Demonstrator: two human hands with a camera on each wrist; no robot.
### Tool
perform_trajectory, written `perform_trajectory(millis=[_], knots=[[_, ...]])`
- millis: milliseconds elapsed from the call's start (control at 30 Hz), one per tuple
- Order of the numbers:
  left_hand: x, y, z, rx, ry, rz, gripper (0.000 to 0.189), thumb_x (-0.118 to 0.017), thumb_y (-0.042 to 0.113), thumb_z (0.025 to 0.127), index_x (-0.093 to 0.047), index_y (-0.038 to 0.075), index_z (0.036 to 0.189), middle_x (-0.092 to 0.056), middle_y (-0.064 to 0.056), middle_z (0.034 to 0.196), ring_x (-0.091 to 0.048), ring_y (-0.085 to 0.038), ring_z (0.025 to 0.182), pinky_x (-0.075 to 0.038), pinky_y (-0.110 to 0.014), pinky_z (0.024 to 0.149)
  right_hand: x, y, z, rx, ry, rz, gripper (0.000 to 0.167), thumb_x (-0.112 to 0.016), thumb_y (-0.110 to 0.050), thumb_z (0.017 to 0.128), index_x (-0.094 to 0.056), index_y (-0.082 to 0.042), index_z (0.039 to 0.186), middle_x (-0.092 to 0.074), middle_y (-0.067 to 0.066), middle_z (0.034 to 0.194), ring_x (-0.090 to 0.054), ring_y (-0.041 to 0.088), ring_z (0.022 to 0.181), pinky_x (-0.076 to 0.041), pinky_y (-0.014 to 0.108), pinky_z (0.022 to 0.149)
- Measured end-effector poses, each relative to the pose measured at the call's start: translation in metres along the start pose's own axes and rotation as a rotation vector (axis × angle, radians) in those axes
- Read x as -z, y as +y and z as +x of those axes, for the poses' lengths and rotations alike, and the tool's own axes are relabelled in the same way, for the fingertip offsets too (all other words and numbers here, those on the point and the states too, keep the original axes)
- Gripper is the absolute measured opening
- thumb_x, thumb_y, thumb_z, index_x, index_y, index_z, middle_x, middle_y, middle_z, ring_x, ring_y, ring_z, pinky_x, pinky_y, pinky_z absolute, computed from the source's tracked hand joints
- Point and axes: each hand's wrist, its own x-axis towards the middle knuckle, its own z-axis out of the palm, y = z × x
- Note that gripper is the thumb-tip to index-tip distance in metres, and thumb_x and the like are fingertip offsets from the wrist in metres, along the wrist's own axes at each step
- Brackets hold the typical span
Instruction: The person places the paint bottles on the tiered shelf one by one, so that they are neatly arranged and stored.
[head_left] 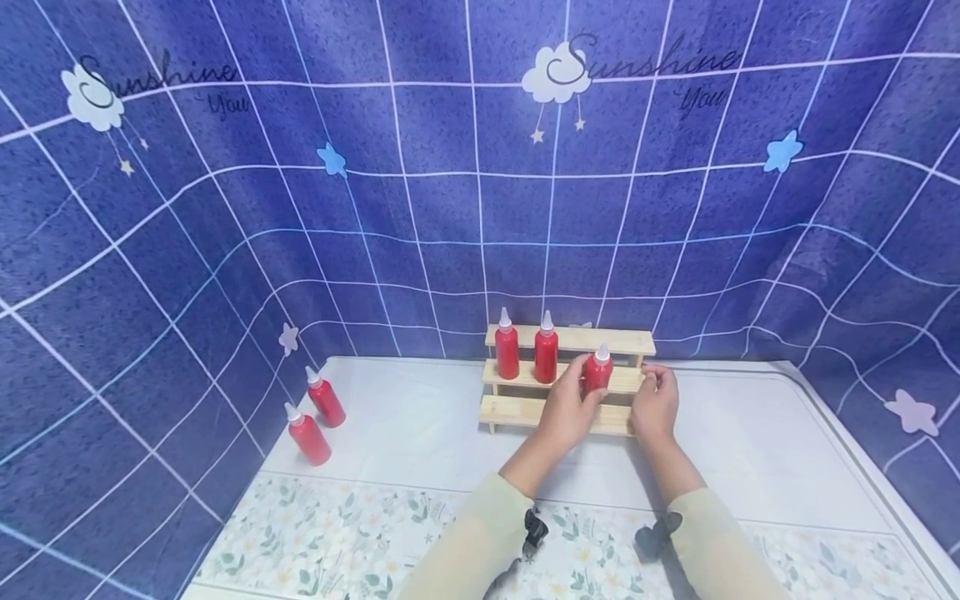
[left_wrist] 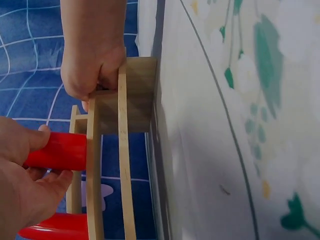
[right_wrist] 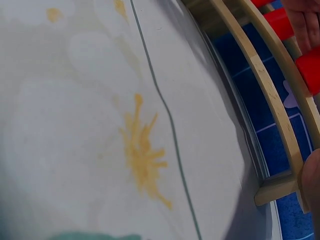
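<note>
My left hand grips a red squeeze bottle with a pointed white cap, thumb and fingers round its sides. The bottle stands upright at the middle tier of a three-tier wooden rack; in the left wrist view its base is right at the tier's board. My right hand holds the rack's right end, fingers curled at the middle tier. Two more red bottles, one at the left and another beside it, stand on the middle tier, left of my left hand.
Two red bottles, a nearer one and a farther one, stand on the white table at the left. A floral strip runs along the table's front. Blue gridded cloth hangs behind the rack.
</note>
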Motion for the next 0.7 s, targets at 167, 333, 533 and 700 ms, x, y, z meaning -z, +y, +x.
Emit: perform_trajectory(millis=[167, 333, 533, 700], knots=[[-0.004, -0.003, 0.004, 0.004, 0.019, 0.03, 0.062, -0.071, 0.014, 0.101, -0.045, 0.014, 0.156, -0.066, -0.012, 0.146, -0.068, -0.024, 0.131, -0.057, -0.035, 0.111, 0.0, 0.001, 0.001, -0.009, -0.001, 0.006, 0.028, -0.034, -0.012, 0.112, -0.052, 0.004, 0.127, -0.058, 0.025, 0.132, -0.054, 0.037, 0.128, -0.043, 0.05, 0.113], [-0.007, -0.008, 0.01, 0.006, 0.024, 0.039, 0.061, -0.07, 0.016, 0.102, -0.044, 0.013, 0.157, -0.068, -0.013, 0.143, -0.069, -0.024, 0.129, -0.057, -0.036, 0.11, 0.0, -0.001, 0.001, -0.016, 0.006, 0.004, 0.028, -0.034, -0.012, 0.112, -0.052, 0.003, 0.126, -0.058, 0.025, 0.132, -0.054, 0.037, 0.128, -0.043, 0.049, 0.113], [-0.009, -0.011, 0.014, 0.011, 0.031, 0.055, 0.061, -0.071, 0.015, 0.101, -0.044, 0.012, 0.156, -0.068, -0.012, 0.14, -0.069, -0.024, 0.125, -0.058, -0.037, 0.108, -0.001, -0.003, 0.001, -0.019, 0.001, 0.0, 0.027, -0.034, -0.011, 0.112, -0.052, 0.004, 0.125, -0.058, 0.023, 0.124, -0.051, 0.027, 0.106, -0.041, 0.034, 0.091], [-0.011, -0.013, 0.017, 0.023, 0.024, 0.078, 0.061, -0.071, 0.016, 0.101, -0.043, 0.011, 0.156, -0.068, -0.012, 0.141, -0.069, -0.024, 0.124, -0.058, -0.038, 0.107, -0.001, -0.002, 0.001, -0.022, 0.005, -0.01, 0.027, -0.034, -0.011, 0.112, -0.052, 0.004, 0.125, -0.058, 0.021, 0.122, -0.051, 0.025, 0.106, -0.041, 0.033, 0.091]])
